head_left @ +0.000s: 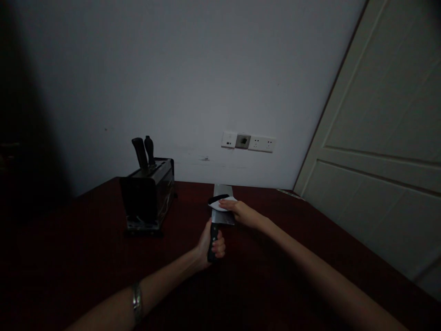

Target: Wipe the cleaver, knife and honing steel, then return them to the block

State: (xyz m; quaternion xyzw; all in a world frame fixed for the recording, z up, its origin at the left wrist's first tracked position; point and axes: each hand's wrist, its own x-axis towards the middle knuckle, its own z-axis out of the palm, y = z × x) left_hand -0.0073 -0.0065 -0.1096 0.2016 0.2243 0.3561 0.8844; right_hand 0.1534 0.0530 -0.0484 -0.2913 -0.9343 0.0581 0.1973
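My left hand (211,242) is wrapped round the black handle of a cleaver (223,218), whose broad metal blade points away from me toward the wall. Pressed against the blade's face, my right hand (239,210) holds a white cloth (223,203) with a dark edge. The cloth covers the middle of the blade, while the far end and the part near the handle show. Left of my hands stands a knife block (164,186) with black end panels and two black knife handles (139,151) sticking up from its top.
The dark red table (193,197) runs back to a pale wall. Wall sockets (262,144) sit just above the table's far edge. A light panelled door (372,151) borders the right side. The scene is dim, and the far left is nearly black.
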